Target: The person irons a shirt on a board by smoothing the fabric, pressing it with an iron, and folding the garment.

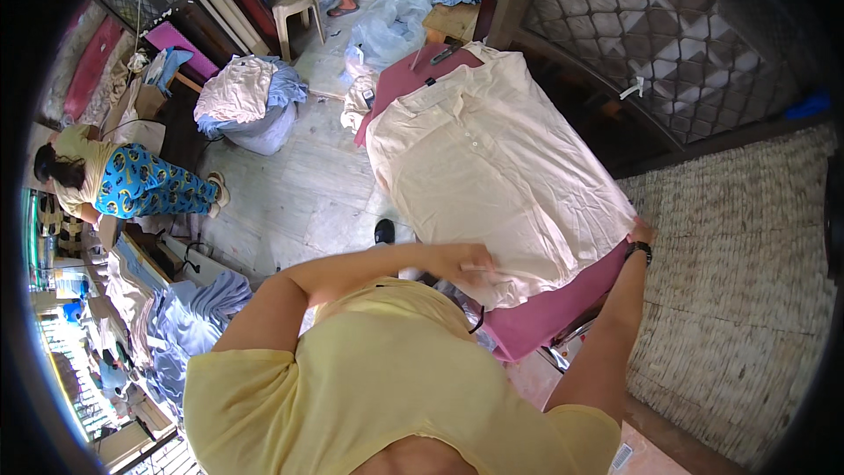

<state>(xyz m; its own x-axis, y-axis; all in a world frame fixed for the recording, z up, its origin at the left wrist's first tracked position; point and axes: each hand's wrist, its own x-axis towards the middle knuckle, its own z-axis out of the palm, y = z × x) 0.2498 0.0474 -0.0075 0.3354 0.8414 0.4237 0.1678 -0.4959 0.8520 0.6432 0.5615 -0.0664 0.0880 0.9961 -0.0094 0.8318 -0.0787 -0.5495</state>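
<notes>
A pale cream shirt (501, 176) lies spread on a table with a maroon-pink cloth cover (545, 317). Its collar end is at the far side, and a short button placket runs down from it. My right hand (642, 231), a dark watch on the wrist, pinches the shirt's right edge near the lower corner. Over the near left part of the shirt is my left hand (470, 266), its fingers smeared by motion; whether it grips the fabric cannot be made out. Wrinkles run across the shirt's lower right part.
A dark slim object (446, 54) lies on the cover's far end. Folded garments (236, 92) are heaped on a bundle at far left; a plastic stool (297, 10) stands behind. At left, a person in blue patterned trousers (149, 180) bends over. Bluish garments (198, 317) lie near left.
</notes>
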